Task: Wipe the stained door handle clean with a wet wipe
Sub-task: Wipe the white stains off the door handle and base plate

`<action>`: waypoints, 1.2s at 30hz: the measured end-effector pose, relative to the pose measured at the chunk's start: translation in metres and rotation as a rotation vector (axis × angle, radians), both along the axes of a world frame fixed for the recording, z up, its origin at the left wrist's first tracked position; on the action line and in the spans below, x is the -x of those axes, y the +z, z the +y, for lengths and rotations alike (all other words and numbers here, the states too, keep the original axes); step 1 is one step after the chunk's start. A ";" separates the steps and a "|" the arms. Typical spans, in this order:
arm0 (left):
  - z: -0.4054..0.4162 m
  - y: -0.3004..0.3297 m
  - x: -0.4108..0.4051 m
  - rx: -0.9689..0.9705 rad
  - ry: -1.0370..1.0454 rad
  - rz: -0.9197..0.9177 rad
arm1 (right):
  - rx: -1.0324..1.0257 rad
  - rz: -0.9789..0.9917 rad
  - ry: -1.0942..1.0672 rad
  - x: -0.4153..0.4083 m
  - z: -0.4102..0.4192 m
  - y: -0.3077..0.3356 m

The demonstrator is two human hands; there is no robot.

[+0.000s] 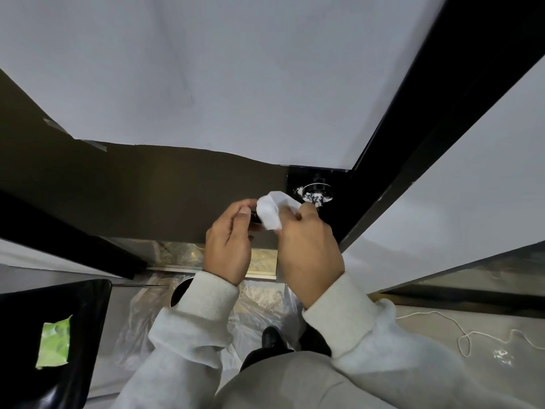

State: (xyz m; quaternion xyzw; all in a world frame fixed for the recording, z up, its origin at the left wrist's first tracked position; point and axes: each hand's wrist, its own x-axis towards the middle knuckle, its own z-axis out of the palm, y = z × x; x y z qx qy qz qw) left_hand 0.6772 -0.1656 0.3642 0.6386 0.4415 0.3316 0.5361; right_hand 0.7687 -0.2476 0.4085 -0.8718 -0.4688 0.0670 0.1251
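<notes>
A white wet wipe is pinched in the right hand fingers, the left hand fingers curled around the dark door handle; the white-smeared base just beside should be rubbed firmly with a clean fold.

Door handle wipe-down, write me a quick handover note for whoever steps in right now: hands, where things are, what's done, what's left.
Right hand: gripping the white wet wipe, pressed over the lever of the door handle.
Left hand: at the lever's free end, beside the wipe; whether it grips the lever is hidden.
Handle: the round base on the black door still carries white smears.
Done: wipe is out and on the lever.
Left: clean the smeared base. The lever's state under the wipe can't be seen, so check it.
</notes>
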 end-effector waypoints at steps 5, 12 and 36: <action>0.003 -0.003 0.000 0.040 0.011 0.002 | -0.118 -0.048 0.094 -0.006 -0.010 -0.010; -0.001 0.007 0.002 -0.253 0.050 0.137 | -0.568 0.635 -0.021 -0.028 -0.057 -0.019; -0.040 0.077 -0.034 -0.354 -0.603 0.271 | -0.586 0.421 0.192 -0.056 -0.082 0.009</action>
